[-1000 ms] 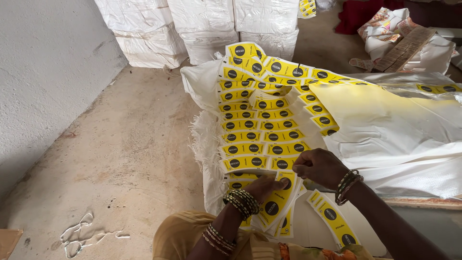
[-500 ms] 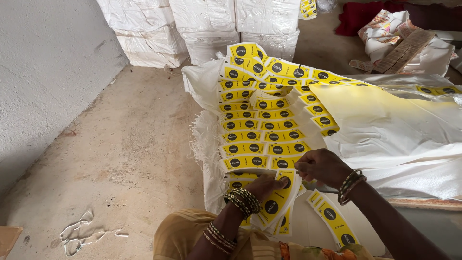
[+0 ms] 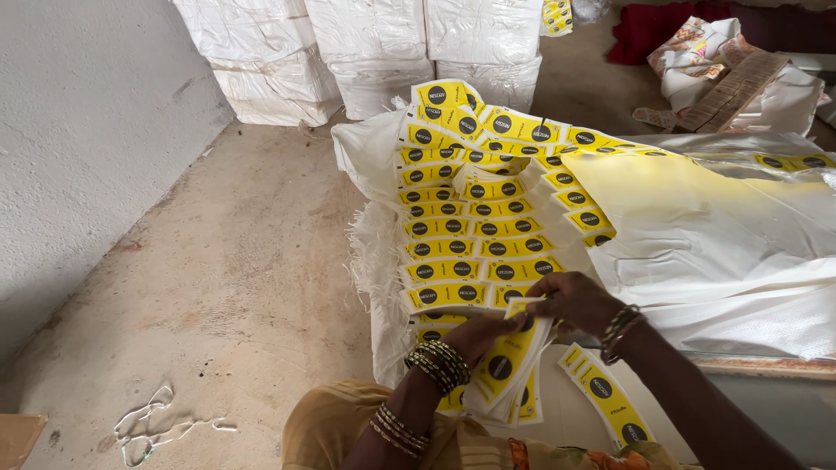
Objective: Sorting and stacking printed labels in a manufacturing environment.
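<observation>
Concrete floor (image 3: pixel 226 287): bare, dusty, fills the left half of the frame; grey wall (image 3: pixel 78 130) at upper left.

White woven sacks, stacked (image 3: pixel 366 43): along the top edge, centre.

White sack sheet (image 3: pixel 723 235): spread across the right half, serves as work surface; frayed edge toward the floor.

Yellow labels, laid out (image 3: pixel 475 226): flat rectangular pieces, each with a black round mark, set in overlapping rows at frame centre, running from the top of the sheet down to the hands.

Red cloth and patterned bundle (image 3: pixel 697 43): upper right corner.

Clear plastic scrap (image 3: pixel 161 422): on the floor, lower left.

Stack of yellow labels (image 3: pixel 505 361): lower centre, held tilted, just below the laid-out rows.

Single yellow label (image 3: pixel 605 405): lies on the sheet, lower right of the stack.

Left hand (image 3: pixel 479 335): bangles at wrist, fingers closed around the stack from its left side.

Right hand (image 3: pixel 579 300): bracelets at wrist, fingers pinched narrow on the stack's top edge.
</observation>
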